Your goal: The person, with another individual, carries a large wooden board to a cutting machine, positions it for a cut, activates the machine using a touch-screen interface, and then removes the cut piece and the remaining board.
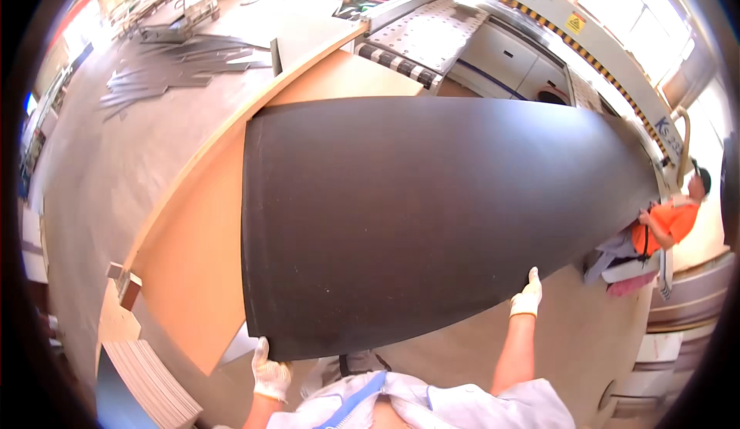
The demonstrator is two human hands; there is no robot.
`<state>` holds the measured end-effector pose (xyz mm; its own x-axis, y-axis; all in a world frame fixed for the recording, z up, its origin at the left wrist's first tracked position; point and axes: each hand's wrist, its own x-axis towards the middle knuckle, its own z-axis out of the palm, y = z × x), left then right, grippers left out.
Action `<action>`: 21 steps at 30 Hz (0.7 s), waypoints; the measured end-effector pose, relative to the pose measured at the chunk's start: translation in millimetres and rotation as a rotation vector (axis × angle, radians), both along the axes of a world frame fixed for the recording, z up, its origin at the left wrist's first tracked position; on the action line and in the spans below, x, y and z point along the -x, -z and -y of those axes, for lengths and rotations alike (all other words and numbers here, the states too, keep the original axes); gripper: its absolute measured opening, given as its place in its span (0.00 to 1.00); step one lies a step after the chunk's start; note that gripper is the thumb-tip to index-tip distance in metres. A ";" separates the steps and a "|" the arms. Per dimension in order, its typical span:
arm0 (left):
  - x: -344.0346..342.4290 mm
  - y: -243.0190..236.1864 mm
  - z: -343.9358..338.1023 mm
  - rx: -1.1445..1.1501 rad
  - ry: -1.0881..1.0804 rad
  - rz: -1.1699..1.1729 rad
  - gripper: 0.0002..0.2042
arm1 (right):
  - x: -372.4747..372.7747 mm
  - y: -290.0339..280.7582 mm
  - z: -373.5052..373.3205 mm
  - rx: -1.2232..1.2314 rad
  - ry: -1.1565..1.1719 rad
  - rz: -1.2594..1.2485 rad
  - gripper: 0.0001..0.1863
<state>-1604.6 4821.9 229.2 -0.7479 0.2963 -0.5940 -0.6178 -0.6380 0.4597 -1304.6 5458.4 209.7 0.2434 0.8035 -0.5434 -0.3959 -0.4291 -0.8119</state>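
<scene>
A large dark brown panel (432, 213) spreads across the middle of the head view, its near edge toward me. At its near left corner my left hand (270, 370), in a white work glove, grips the edge with the thumb on top. Farther right along the same edge, my gloved right hand (527, 296) holds on, thumb up over the rim and fingers hidden beneath. A co-worker in an orange shirt (669, 225) stands at the panel's far right end, hands close to it. Beneath the panel's left side lies a light wood-coloured board (193, 267).
A wooden rail (208, 148) runs along the left, with a small wooden block (129, 290) near its end. Stacked boards (150, 383) stand at lower left. A big cutting machine with a striped beam (570, 36) is behind. Grey strips (177, 70) litter the floor.
</scene>
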 end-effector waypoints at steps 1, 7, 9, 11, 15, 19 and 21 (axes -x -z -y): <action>-1.9 -4.5 18.1 -0.043 0.025 0.040 0.30 | -6.4 1.8 12.4 -0.003 0.028 -0.015 0.30; 47.6 -32.5 83.2 0.406 0.275 0.018 0.31 | 5.6 11.8 82.9 0.058 -0.012 0.110 0.43; 42.2 -57.5 94.1 0.505 0.556 -0.083 0.36 | -18.1 11.4 89.0 -0.019 0.033 0.109 0.42; 22.8 -84.6 108.0 0.667 0.737 -0.160 0.42 | -27.9 10.4 105.5 -0.016 0.026 0.251 0.41; 2.9 -54.9 155.4 0.373 0.651 -0.146 0.30 | -76.1 -0.6 156.8 -0.150 -0.140 -0.106 0.35; -38.8 -57.2 220.5 0.442 0.716 0.031 0.29 | -86.7 3.3 283.3 -0.134 -0.144 -0.095 0.32; -65.8 -61.5 248.1 0.466 0.798 0.146 0.28 | -63.5 9.9 390.0 -0.121 -0.198 -0.121 0.33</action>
<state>-1538.8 4573.7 290.7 -0.3345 0.3987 -0.8539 -0.8653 0.2290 0.4458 -1241.1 5068.4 199.8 0.0137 0.8898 -0.4561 -0.4113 -0.4108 -0.8137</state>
